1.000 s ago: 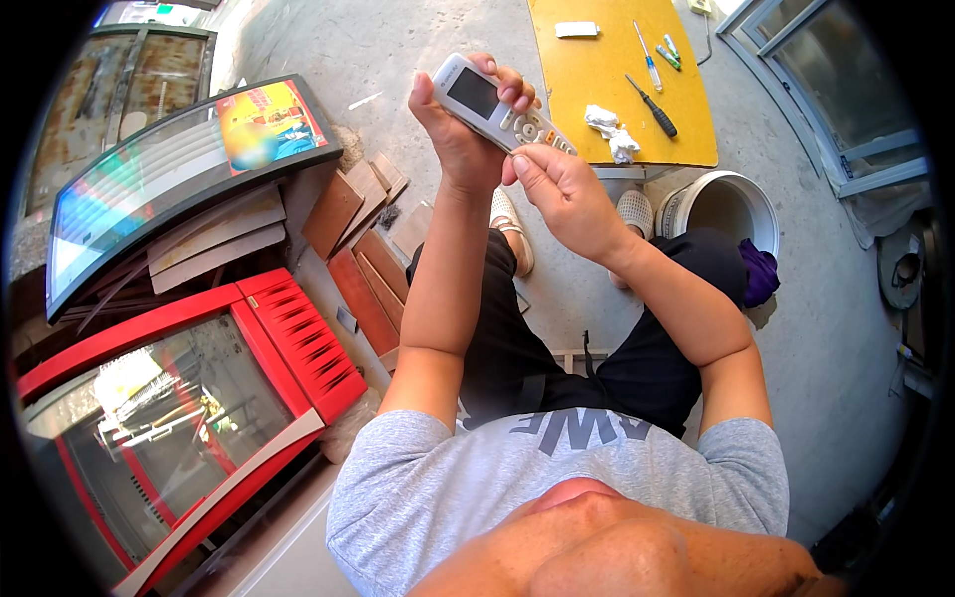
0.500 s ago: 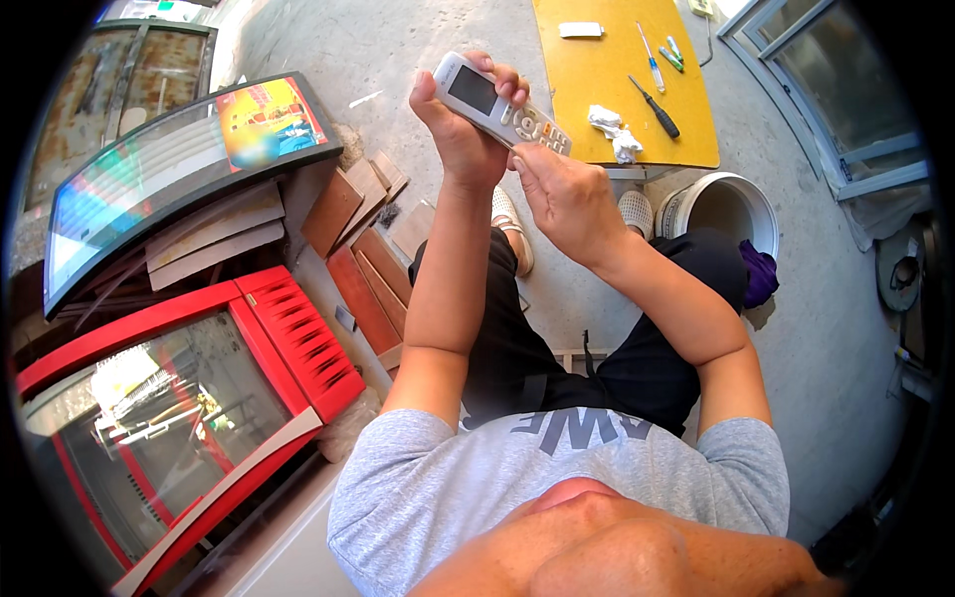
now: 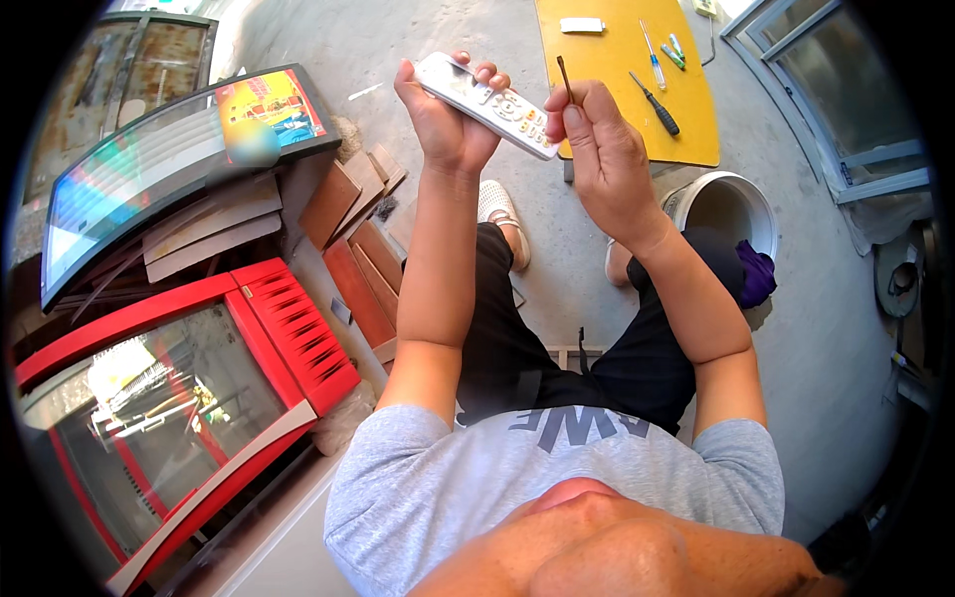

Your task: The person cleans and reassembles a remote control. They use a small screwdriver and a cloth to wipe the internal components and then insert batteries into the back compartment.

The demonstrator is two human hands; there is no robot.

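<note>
Head view: left hand wrapped around a white remote control, thumb along its left side, fingers curled over the far side. Left grip firm on it. Remote held in the air, left of the yellow table, keypad up, slanting from far left to near right.

Right hand: thumb and fingers pinching a thin dark stick, slightly wider at the tip, which points to the far side. Hand sits by the remote's near right end; cannot tell whether they touch.

Changed from half a second ago: right fingertips then at the remote's near edge, stick not visible; now hand raised and turned, stick plain to see. Remote tipped somewhat, its screen now washed pale. Crumpled white paper on the table now out of sight, right hand in that line of view.

Unchanged on table: white flat piece far left, black-handled screwdriver, clear-handled screwdriver, green cylinders.
</note>
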